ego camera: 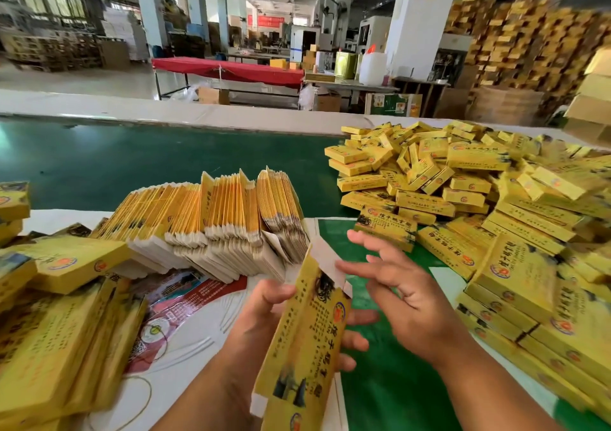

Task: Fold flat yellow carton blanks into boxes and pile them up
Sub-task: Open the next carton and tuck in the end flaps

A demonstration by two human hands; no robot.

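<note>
Left edge: stacks of flat yellow blanks (56,341) lie on the table, cut off by the frame and blurred; their print cannot be read. Beyond them a bare stretch of green belt (132,162) runs across to the far side. Centre: a fanned row of flat blanks (211,222) stands on edge, leaning, on a printed sheet (185,301). Just in front, the left hand (264,308) grips a part-folded carton (307,338), thumb on its near face, fingers curled behind it; the carton's lower end runs out of frame and its white top flap (325,258) stands open. The right hand (400,295) is spread, fingertips at that flap; actual contact cannot be confirmed. Right: a loose pile of folded boxes (463,179) covers the table to the frame edge, just beside the right hand. Background shelving and tables are blurred.
</note>
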